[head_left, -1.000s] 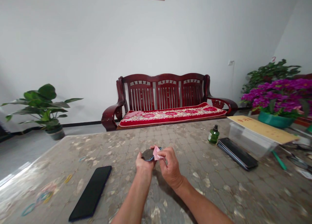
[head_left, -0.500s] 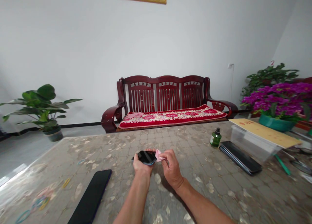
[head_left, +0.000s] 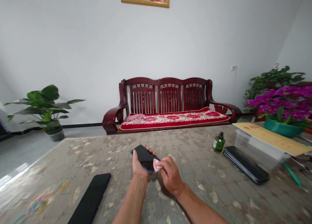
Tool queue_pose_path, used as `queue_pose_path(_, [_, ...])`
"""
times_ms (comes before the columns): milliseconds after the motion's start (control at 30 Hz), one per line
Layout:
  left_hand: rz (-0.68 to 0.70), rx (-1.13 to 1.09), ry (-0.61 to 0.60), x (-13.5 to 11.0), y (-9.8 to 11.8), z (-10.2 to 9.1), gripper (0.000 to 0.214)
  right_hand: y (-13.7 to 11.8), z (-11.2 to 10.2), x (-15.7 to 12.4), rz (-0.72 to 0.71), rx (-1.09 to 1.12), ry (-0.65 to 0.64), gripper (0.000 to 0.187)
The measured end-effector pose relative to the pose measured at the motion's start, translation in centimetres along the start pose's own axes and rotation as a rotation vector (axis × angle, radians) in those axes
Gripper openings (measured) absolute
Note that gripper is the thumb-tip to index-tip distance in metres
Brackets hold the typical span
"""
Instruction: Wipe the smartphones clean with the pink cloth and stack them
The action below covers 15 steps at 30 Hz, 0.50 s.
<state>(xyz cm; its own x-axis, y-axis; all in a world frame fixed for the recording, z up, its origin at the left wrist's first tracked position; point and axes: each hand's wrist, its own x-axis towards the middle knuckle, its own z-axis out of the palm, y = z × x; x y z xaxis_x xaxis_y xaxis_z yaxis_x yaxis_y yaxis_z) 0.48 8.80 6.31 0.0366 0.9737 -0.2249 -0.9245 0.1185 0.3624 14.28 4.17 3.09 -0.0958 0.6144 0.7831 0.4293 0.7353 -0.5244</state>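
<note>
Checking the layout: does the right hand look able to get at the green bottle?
Probably yes: only bare table between right hand and green bottle, though that hand pinches a pink cloth.

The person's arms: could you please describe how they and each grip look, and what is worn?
Both forearms are bare; no sleeves show. The left grip and the right grip are ungloved hands, with no watch, bracelet or ring visible.

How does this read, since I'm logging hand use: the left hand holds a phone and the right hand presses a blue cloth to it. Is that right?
Not quite: the cloth is pink, not blue. The head view shows the left hand holding the phone and the right hand pressing the pink cloth to it.
</note>
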Motion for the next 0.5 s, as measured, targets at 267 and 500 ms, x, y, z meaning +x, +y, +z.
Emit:
queue_pose_path(267, [-0.088,-0.031,-0.102,-0.1,0.9,-0.6,0.051,0.1,0.2,0.3,0.109,-0.048,-0.023,0.021])
queue_pose_path(500, [-0.127,0.054,-0.123,-0.1,0.8,-0.9,0.058,-1.4,0.2,0.5,-0.197,-0.177,-0.183,0.022])
